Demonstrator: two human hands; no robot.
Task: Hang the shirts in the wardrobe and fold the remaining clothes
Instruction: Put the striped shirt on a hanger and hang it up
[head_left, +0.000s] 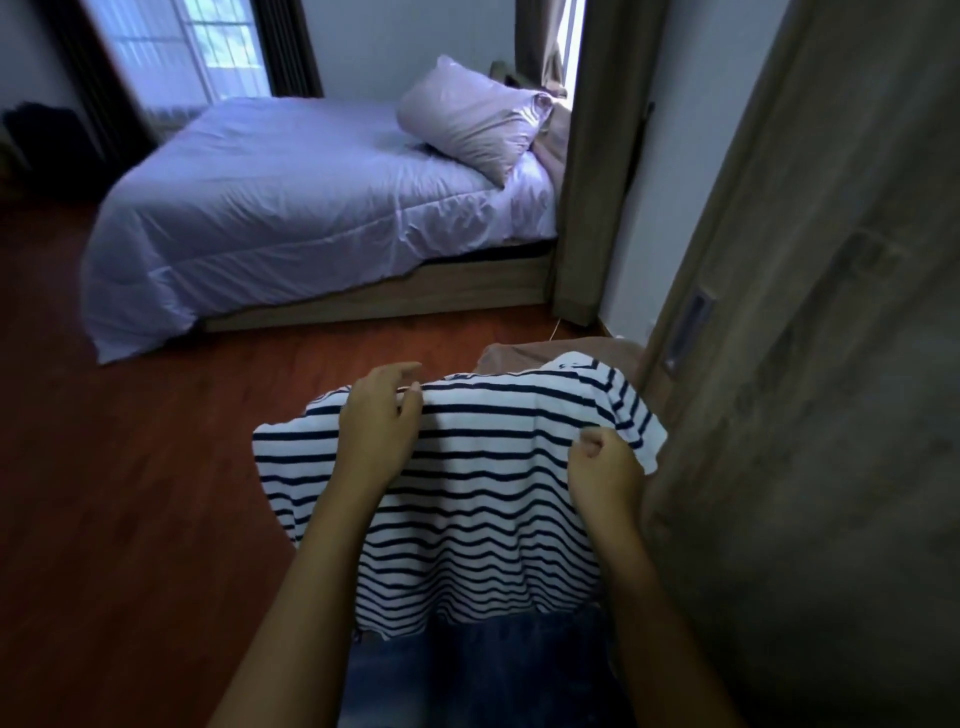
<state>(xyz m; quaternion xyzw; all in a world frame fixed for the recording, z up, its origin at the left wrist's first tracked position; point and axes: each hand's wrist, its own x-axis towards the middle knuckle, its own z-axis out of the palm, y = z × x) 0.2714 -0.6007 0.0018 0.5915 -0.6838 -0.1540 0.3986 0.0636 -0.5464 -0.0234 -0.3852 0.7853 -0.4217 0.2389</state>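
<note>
A white shirt with dark blue stripes (467, 493) hangs in front of me, low in the middle of the view. My left hand (382, 415) pinches its top edge near the left shoulder, thumb and fingers around the fabric. My right hand (605, 467) grips the cloth by the right sleeve with curled fingers. The wardrobe's wooden sliding door (810, 364) stands shut on the right, close to the shirt, with a recessed handle (688, 332). A brown garment (524, 356) lies just behind the shirt. No hanger shows.
A bed (291, 208) with a pale lilac duvet and a pillow (478, 114) fills the far middle. Red-brown wooden floor (130, 493) spreads on the left. A curtain (582, 208) hangs beside the bed. Dark bags (47, 140) stand at the far left.
</note>
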